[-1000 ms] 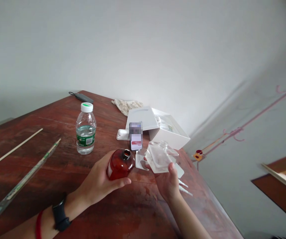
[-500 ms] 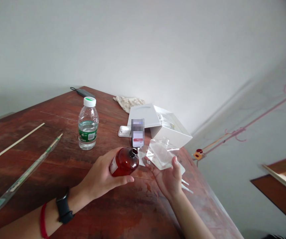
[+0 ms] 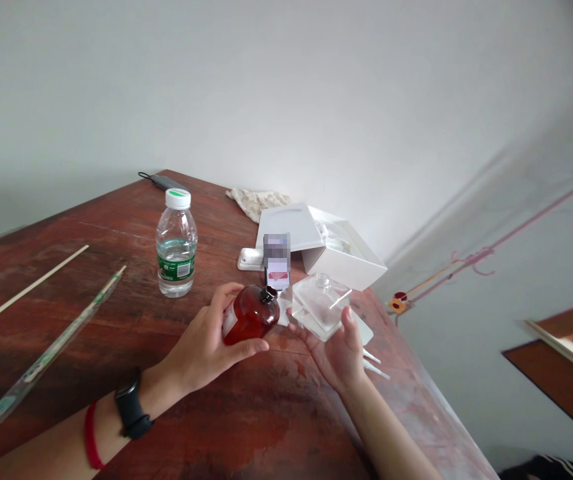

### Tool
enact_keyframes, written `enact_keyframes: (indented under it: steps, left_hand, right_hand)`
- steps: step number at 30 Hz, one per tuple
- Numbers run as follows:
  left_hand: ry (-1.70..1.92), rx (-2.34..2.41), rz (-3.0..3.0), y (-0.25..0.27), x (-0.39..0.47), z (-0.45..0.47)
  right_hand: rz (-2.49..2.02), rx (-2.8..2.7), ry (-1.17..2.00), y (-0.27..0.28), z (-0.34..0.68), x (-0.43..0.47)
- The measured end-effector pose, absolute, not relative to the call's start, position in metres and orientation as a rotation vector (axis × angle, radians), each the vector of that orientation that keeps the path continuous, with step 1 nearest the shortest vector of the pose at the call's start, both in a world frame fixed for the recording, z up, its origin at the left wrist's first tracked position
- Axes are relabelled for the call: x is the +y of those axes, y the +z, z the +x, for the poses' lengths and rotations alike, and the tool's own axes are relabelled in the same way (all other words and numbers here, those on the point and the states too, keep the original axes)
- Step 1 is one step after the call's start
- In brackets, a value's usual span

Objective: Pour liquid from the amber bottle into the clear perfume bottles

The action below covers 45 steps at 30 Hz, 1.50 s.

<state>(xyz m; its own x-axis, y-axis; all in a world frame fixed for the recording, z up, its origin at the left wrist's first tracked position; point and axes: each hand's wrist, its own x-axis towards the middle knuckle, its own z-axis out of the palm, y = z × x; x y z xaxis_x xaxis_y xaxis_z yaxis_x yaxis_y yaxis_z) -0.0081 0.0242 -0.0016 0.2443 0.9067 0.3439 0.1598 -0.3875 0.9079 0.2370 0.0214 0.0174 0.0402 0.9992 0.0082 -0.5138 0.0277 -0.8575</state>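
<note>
My left hand is wrapped round a dark amber bottle with a pale label. The bottle leans to the right, and its uncapped neck points up toward a clear square bottle. Fingers and thumb of my right hand support that clear bottle from below and the near side. Its threaded neck stands open at the top, and the two bottles are a small gap apart. Just behind them a phone with a lit screen stands upright.
Left of my hands stands a water bottle with a green label. One bare chopstick and a wrapped chopstick packet lie further left. A white box, a cloth and white droppers are on the wooden table.
The clear bottle has turned more upright in my right hand, its neck shifting slightly left. My left hand keeps the amber bottle, which has moved slightly upward in view.
</note>
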Motion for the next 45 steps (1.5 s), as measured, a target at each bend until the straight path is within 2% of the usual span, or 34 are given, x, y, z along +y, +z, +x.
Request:
enact_keyframes:
  steps: [21, 32, 45]
  left_hand:
    - [1.191, 0.932, 1.780, 0.001, 0.025, -0.008]
    - [1.122, 0.734, 1.808, 0.008, 0.024, -0.009]
    - [1.100, 0.791, 1.835, 0.008, 0.024, -0.011]
  right_hand:
    - [-0.837, -0.807, 1.319, 0.012, 0.240, 0.023]
    - [-0.888, -0.809, 1.220, 0.018, 0.236, 0.021]
    - [-0.825, -0.915, 1.212, 0.011, 0.245, 0.026]
